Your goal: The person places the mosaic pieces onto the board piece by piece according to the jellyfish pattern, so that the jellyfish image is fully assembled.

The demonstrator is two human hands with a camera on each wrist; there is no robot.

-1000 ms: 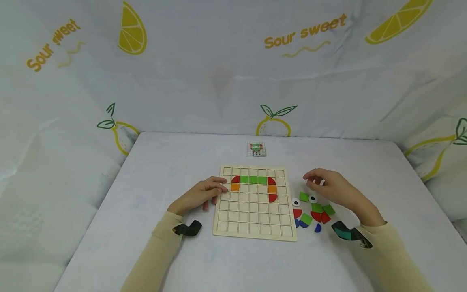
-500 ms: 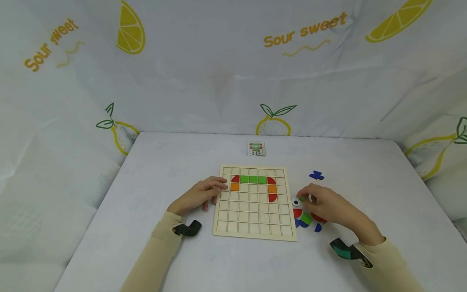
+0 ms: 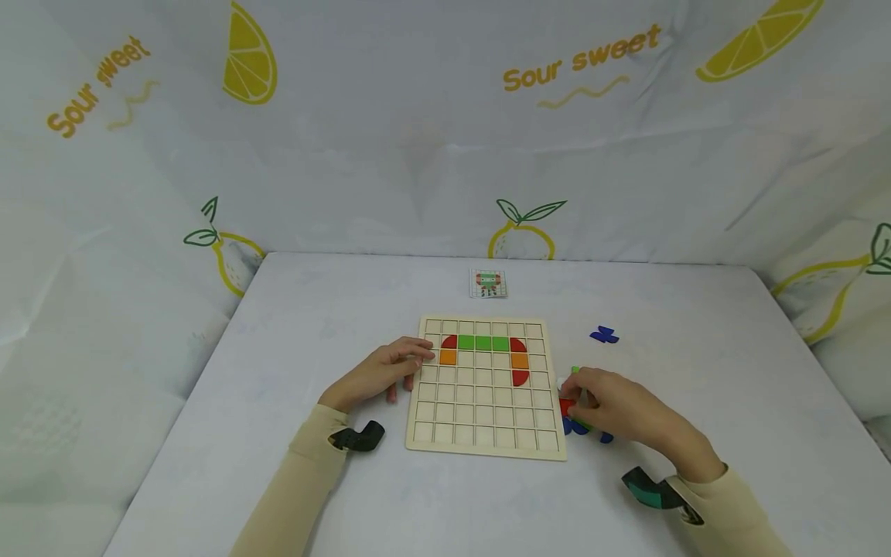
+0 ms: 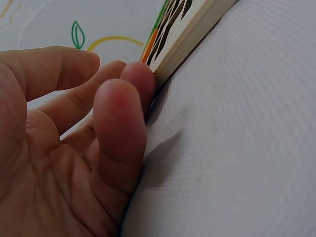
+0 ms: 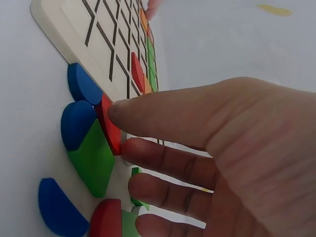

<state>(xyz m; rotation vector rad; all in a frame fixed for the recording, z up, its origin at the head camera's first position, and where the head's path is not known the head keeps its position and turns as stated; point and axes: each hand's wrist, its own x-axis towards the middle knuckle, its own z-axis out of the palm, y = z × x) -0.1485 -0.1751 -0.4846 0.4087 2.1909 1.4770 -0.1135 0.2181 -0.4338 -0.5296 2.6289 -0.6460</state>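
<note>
A wooden grid board (image 3: pixel 485 398) lies flat on the table, with red, green and orange pieces set in its upper cells. My left hand (image 3: pixel 379 371) rests at the board's left edge, fingers loosely extended. Beside the board's right edge, my right hand (image 3: pixel 623 402) has thumb and index finger at a red rounded piece (image 5: pixel 111 123), pinching it at two ends in the right wrist view. Close by lie a green square piece (image 5: pixel 94 158) and blue half-round pieces (image 5: pixel 79 126). The hand hides most of the other loose pieces from the head view.
Several blue pieces (image 3: pixel 604 334) lie apart, beyond the right hand. A small picture card (image 3: pixel 489 284) with a red and green figure sits behind the board. White cloth (image 3: pixel 418 155) with lemon prints hangs behind the table.
My right hand has moved down and left, from above the far blue pieces, over the green and eye pieces, to the red piece. The blue pieces are uncovered. The left hand stays put.
</note>
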